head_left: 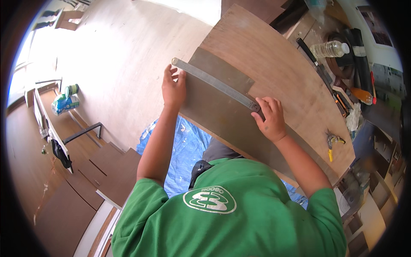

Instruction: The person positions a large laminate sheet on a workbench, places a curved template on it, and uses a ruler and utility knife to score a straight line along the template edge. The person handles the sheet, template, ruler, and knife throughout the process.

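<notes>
A long steel ruler (216, 84) lies slantwise across a dark grey-brown sheet (214, 107). My right hand (272, 121) pinches the ruler's right end between thumb and fingers. At the far left end of the ruler is my left hand (174, 91), its fingers bent and apart beside the sheet's edge. Whether those fingertips touch the ruler is hard to tell. Beneath the sheet is a wide light-brown wooden board (295, 98), its far edge curved by the lens.
Yellow-handled pliers (332, 144) lie on the board's right part. Beyond its right edge are a clear bottle (329, 49), an orange bottle (362, 95) and several hand tools. A blue tarp (186, 150) hangs below the near edge. Brown panels (64, 210) lie at lower left.
</notes>
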`<action>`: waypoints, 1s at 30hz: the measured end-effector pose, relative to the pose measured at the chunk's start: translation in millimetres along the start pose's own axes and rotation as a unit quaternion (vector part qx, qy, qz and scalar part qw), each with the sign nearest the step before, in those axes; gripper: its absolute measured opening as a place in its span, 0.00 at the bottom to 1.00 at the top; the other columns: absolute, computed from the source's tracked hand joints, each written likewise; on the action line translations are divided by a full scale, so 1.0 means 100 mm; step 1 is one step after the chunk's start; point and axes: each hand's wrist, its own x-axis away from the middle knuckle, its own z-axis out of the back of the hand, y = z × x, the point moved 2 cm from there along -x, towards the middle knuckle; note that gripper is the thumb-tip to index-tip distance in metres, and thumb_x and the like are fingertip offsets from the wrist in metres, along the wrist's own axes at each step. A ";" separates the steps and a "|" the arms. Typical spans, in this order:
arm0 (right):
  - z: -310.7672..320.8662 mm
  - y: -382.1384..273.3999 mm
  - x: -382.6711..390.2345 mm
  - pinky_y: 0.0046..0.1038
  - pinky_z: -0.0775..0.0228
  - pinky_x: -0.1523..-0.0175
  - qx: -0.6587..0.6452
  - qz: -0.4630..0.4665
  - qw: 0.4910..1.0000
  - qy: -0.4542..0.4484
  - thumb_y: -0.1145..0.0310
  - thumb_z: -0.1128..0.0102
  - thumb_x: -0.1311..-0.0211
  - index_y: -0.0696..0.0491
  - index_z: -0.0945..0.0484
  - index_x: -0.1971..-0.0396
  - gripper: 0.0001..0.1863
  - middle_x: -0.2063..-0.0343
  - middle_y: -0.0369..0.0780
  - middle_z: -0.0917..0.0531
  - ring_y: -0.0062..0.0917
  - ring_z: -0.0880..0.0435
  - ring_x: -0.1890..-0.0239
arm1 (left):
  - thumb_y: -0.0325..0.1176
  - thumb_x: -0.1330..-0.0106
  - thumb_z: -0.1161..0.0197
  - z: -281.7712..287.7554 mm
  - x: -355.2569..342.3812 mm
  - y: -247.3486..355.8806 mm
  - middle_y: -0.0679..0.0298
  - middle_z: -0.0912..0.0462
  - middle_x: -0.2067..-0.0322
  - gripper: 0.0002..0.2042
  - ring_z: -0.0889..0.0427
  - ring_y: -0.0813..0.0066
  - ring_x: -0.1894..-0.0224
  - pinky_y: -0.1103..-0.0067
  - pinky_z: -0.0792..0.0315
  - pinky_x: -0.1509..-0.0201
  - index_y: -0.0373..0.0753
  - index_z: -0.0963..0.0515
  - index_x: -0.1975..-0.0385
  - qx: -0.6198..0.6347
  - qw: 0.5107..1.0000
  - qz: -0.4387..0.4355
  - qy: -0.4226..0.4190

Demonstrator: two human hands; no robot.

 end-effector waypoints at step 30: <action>-0.27 0.10 0.23 0.44 0.37 0.35 0.062 -0.055 0.991 0.103 0.74 0.32 0.46 0.49 0.20 0.47 0.23 0.49 0.38 0.22 0.40 0.26 0.41 | 0.38 0.34 0.27 -0.21 -0.19 0.03 0.64 0.19 0.52 0.36 0.25 0.74 0.50 0.75 0.30 0.41 0.32 0.35 0.29 0.092 0.990 -0.098 0.040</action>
